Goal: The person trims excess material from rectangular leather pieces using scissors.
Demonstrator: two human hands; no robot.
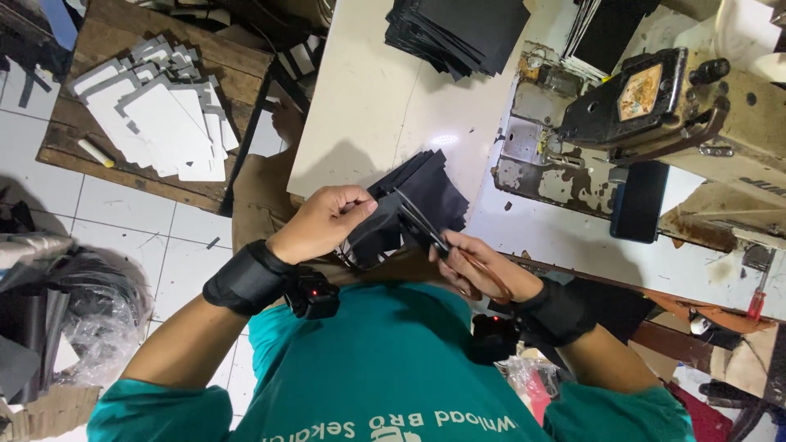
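White floor tiles (123,221) show at the left beneath a cream bench (368,106) that carries an old, worn sewing machine (679,106) at its right end, with a stack of black sheets (458,33) lying near the far edge. Beside the bench, a low wooden table (74,139) holds a fanned pile of white cut cards (164,123) and a small pale stick (97,153) near its edge. Close to the person's teal shirt (393,368), both hands meet over the near edge of the bench. The left hand (323,223) has its fingers pinched on a bundle of black fabric pieces (413,200), gripping it by its near corner so that the pieces fan out above the bench surface. The right hand (471,266) has its fingers threaded through the brownish handles of a pair of scissors (434,233), clenched around them, and the dark blades point up and to the left into the lower edge of the fabric bundle. How wide the blades stand is hard to tell against the black cloth. Each wrist wears a black strap (246,278) with a small device showing a red light. Crumpled clear plastic wrap (90,327) lies on the floor at the left, and a red-handled screwdriver (756,299) rests at the far right.
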